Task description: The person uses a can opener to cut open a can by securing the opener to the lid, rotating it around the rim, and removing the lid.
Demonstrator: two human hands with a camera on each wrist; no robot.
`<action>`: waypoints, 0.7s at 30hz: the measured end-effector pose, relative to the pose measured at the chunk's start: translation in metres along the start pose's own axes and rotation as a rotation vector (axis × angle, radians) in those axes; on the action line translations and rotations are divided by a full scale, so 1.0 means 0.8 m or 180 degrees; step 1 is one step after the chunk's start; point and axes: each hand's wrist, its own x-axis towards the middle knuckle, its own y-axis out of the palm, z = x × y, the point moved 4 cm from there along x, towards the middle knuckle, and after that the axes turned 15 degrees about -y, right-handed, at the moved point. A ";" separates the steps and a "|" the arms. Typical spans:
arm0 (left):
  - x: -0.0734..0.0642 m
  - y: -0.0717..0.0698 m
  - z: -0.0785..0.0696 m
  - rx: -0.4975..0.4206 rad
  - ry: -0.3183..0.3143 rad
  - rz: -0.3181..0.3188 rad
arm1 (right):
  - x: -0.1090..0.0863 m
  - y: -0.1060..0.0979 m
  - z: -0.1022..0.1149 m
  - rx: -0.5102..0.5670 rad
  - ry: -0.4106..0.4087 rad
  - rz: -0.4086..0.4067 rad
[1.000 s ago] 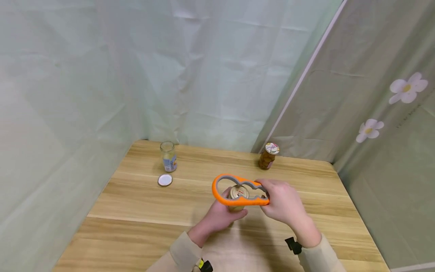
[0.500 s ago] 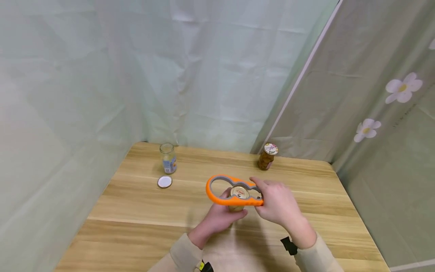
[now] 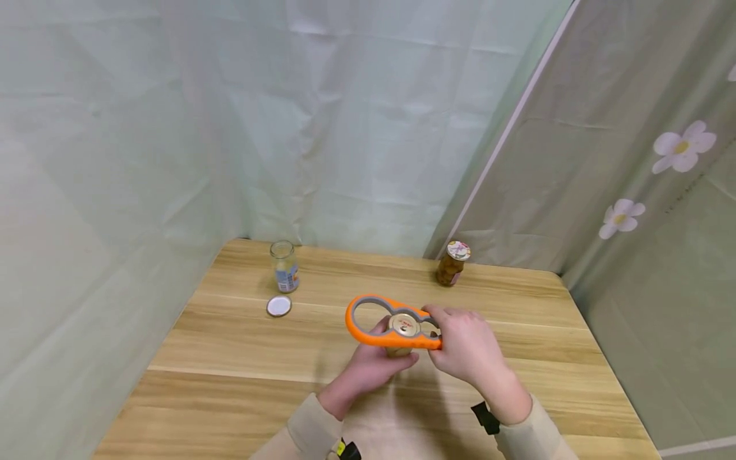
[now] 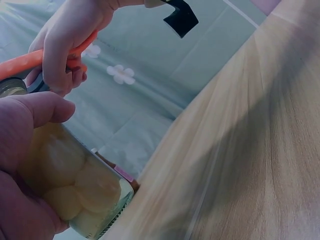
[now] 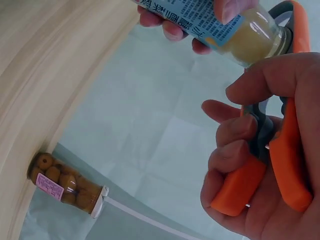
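My left hand (image 3: 370, 367) grips a glass jar (image 4: 82, 175) of pale round fruit with a blue label (image 5: 200, 20). Its gold metal lid (image 3: 405, 324) faces up. My right hand (image 3: 468, 342) holds an orange and grey jar opener (image 3: 368, 338) by its handle end, fingers curled round it. In the head view the opener lies across the jar's top, with the lid inside its middle opening. The right wrist view has the opener's grey inner edge at the jar's neck. The jar's lower part is hidden by the left hand in the head view.
At the back left of the wooden table (image 3: 230, 345) stands an uncovered glass jar (image 3: 285, 268), with a loose white lid (image 3: 279, 305) in front of it. A capped jar of brown round pieces (image 3: 453, 265) is at the back right. Curtains (image 3: 345, 128) hang behind the table.
My right hand and the jar opener have shifted left over the jar, so the lid now sits within the opener's middle opening. My left hand and its jar have hardly moved.
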 end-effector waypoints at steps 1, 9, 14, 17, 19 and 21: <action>-0.001 0.000 -0.001 -0.0041 0.0029 0.0039 | 0.000 0.000 0.000 -0.0013 -0.0008 -0.0026; -0.004 0.001 -0.002 -0.0174 0.0140 0.0212 | -0.002 0.002 -0.001 -0.0049 0.0072 -0.0036; -0.005 0.001 -0.004 -0.0176 0.0157 0.0228 | -0.003 0.003 -0.001 -0.0069 0.0096 -0.0070; -0.004 0.002 -0.006 -0.0113 0.0181 0.0217 | -0.003 0.003 -0.001 -0.0051 0.0127 -0.0075; -0.003 0.001 -0.007 -0.0072 0.0178 0.0201 | -0.004 0.003 -0.001 -0.0039 0.0137 -0.0084; -0.003 0.001 -0.007 -0.0034 0.0161 0.0161 | -0.005 0.003 -0.001 -0.0043 0.0135 -0.0095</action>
